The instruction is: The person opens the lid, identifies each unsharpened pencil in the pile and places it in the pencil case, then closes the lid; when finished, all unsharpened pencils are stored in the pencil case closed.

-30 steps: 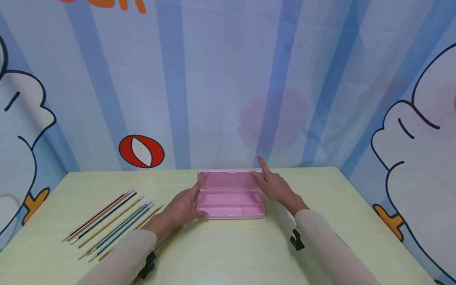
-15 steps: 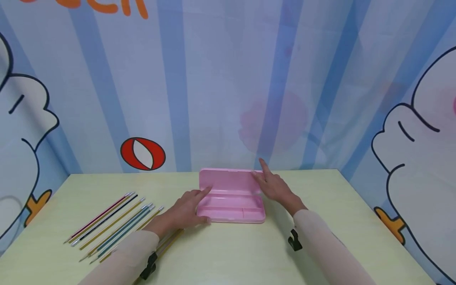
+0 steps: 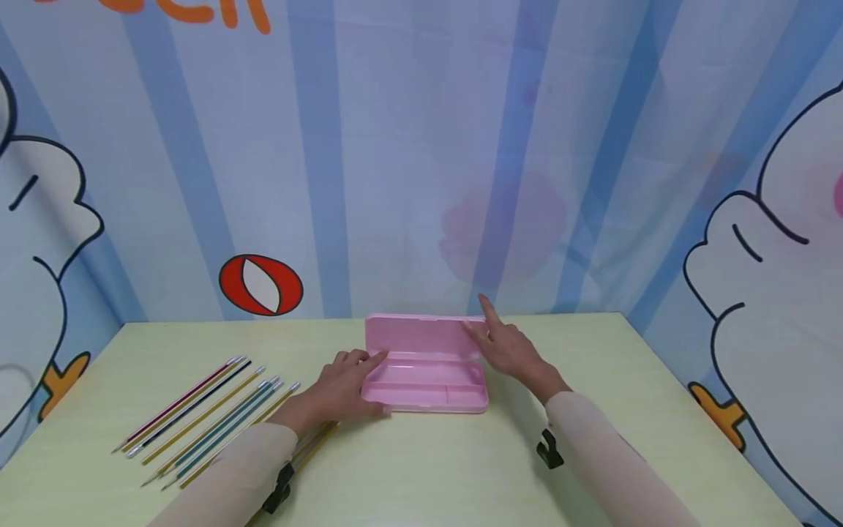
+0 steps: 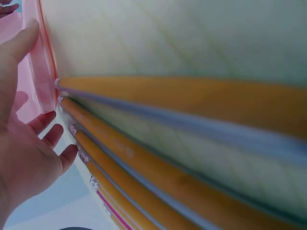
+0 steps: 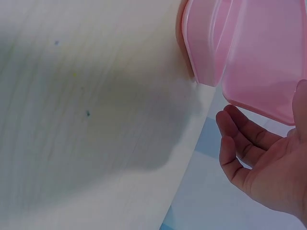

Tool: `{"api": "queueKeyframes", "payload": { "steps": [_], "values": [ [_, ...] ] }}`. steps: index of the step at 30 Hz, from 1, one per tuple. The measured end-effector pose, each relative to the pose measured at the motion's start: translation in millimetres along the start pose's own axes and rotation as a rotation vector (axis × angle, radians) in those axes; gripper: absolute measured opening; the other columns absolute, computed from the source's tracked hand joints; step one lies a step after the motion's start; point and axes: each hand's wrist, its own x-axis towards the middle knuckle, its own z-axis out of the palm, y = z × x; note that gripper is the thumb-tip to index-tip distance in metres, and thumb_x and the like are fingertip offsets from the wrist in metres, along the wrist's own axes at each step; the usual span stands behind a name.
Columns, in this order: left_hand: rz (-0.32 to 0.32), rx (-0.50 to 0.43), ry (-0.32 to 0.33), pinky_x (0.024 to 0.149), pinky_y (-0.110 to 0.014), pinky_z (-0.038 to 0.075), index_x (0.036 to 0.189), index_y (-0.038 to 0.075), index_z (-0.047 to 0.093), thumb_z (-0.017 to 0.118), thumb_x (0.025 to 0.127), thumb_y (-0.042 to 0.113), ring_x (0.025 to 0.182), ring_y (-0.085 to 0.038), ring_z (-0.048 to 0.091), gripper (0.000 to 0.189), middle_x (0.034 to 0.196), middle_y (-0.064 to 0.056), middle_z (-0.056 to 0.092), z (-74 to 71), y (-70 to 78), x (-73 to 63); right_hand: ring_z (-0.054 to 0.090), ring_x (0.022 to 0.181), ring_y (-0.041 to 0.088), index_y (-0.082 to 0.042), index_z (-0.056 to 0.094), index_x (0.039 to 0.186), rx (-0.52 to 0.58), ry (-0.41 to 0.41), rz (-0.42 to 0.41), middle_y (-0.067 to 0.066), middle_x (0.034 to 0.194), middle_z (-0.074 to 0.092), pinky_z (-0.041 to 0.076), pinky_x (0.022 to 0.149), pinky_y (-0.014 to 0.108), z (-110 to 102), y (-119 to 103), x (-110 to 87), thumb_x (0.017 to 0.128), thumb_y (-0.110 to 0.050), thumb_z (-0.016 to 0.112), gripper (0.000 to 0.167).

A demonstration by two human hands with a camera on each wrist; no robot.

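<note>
A pink plastic pencil case (image 3: pixel 403 373) lies on the table in the head view, its lid (image 3: pixel 421 337) tilted up at the back. Inside, the tray has divided compartments with nothing in them. My left hand (image 3: pixel 342 388) grips the tray's left end; the left wrist view shows the thumb (image 4: pixel 29 40) over the front wall and the fingers round the end. At the lid's right corner, my right hand (image 3: pixel 514 353) pinches the edge with its thumb inside and its index finger (image 3: pixel 489 311) pointing up. In the right wrist view, the other fingers (image 5: pixel 240 136) curl behind the lid (image 5: pixel 264 62).
Several pencils (image 3: pixel 211 424) lie slanted side by side on the left of the table (image 3: pixel 421 468). More pencils (image 3: pixel 312 446) show partly beneath the left forearm. A striped cartoon curtain (image 3: pixel 408 146) stands behind the table.
My left hand's fingers have slid down from the lid's left edge to the tray's left end. The right hand keeps its hold at the lid's corner, and the pencils stay put.
</note>
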Motion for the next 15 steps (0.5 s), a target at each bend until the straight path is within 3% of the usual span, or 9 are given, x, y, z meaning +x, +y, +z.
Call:
{"api": "queueKeyframes", "payload": {
  "steps": [4, 9, 11, 15],
  "values": [
    [0.018, 0.018, -0.004, 0.107, -0.058, 0.033, 0.156, 0.016, 0.035, 0.081, 0.078, 0.048, 0.130, -0.036, 0.038, 0.096, 0.145, -0.016, 0.045, 1.5, -1.2, 1.1, 0.052, 0.056, 0.019, -0.017, 0.000, 0.162, 0.018, 0.002, -0.007, 0.010, 0.085, 0.065, 0.040, 0.052, 0.032, -2.4, 2.8, -4.8, 0.102, -0.059, 0.037, 0.081],
    [0.011, 0.030, -0.006, 0.106, -0.056, 0.034, 0.156, 0.016, 0.035, 0.080, 0.076, 0.051, 0.129, -0.034, 0.038, 0.098, 0.143, -0.014, 0.046, 2.4, -1.1, 1.3, 0.038, 0.050, 0.014, -0.016, 0.000, 0.161, 0.069, 0.016, -0.020, 0.003, 0.065, 0.051, 0.034, 0.050, 0.029, -5.9, 6.8, -13.9, 0.101, -0.059, 0.041, 0.085],
    [0.010, 0.032, -0.008, 0.106, -0.056, 0.033, 0.156, 0.016, 0.034, 0.080, 0.076, 0.052, 0.129, -0.035, 0.038, 0.099, 0.143, -0.014, 0.045, 2.2, -0.6, 1.1, 0.041, 0.053, 0.013, -0.015, 0.004, 0.161, 0.099, 0.016, -0.014, 0.004, 0.067, 0.055, 0.036, 0.054, 0.030, -7.0, 9.4, -18.9, 0.100, -0.059, 0.043, 0.085],
    [0.000, 0.037, -0.011, 0.107, -0.056, 0.032, 0.156, 0.015, 0.035, 0.080, 0.076, 0.053, 0.131, -0.035, 0.037, 0.100, 0.145, -0.014, 0.045, 1.9, -0.4, 0.3, 0.056, 0.067, 0.015, -0.011, 0.020, 0.155, 0.138, 0.002, -0.005, 0.011, 0.089, 0.068, 0.044, 0.066, 0.033, -7.1, 18.4, -27.1, 0.099, -0.060, 0.045, 0.078]
  ]
}}
